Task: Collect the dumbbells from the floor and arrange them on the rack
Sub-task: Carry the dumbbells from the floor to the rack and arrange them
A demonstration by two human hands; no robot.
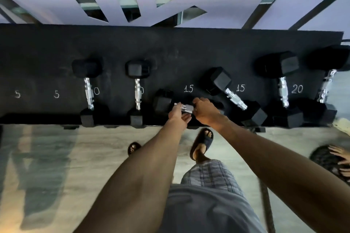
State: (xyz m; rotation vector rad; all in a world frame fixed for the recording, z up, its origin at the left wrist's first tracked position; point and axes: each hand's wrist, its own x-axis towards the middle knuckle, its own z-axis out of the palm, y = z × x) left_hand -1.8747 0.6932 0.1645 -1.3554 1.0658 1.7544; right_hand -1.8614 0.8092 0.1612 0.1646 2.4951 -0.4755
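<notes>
Gripping one dumbbell (171,103) by its chrome handle, both hands work at the front edge of the black rack (170,47). Left hand (179,116) lies at the near side of the handle, with its fingers (177,107) curled onto the metal. Right hand (205,111) covers the right part of the handle, its fingers closed over it and hiding the right head of the dumbbell. This dumbbell lies crosswise, parallel to the front edge, just below the chalked mark "15" (188,88); its left hexagonal head is visible beside the left hand.

Five other dumbbells rest on the rack:
- Far-left dumbbell (88,92): handle runs front to back, partly covering a chalked number ending in "0".
- Second dumbbell (137,91): same orientation, just right of the first.
- Tilted dumbbell (234,98): lies diagonally, right of the held one, beside a second "15" mark (240,88).
- Larger dumbbell (283,91): front to back, left of the "20" mark (297,89).
- Far-right dumbbell (325,87): front to back, at the right end of the rack.

Two chalked "5" marks (18,94) at the left end have nothing on them.

On the pale floor (94,157) below the rack, both feet in dark sandals (202,143) are visible. Another person's hands (341,155) show at the right edge.
</notes>
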